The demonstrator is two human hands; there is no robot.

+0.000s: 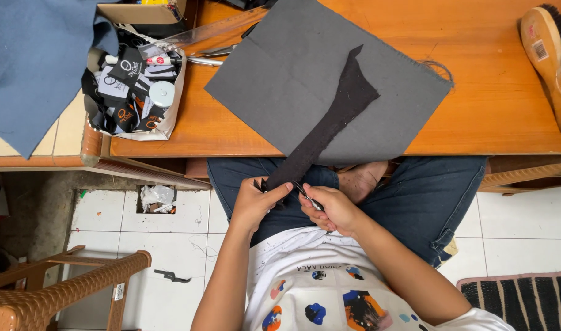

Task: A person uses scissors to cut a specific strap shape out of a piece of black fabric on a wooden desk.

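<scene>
Left hand fingers pinching black fabric strip, right hand gripping small tool

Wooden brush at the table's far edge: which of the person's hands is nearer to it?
Right. The right hand sits on the wooden brush's side, though well below it; the left hand, pinching the black fabric strip, is farther off.

Black-white labels in tray
</scene>
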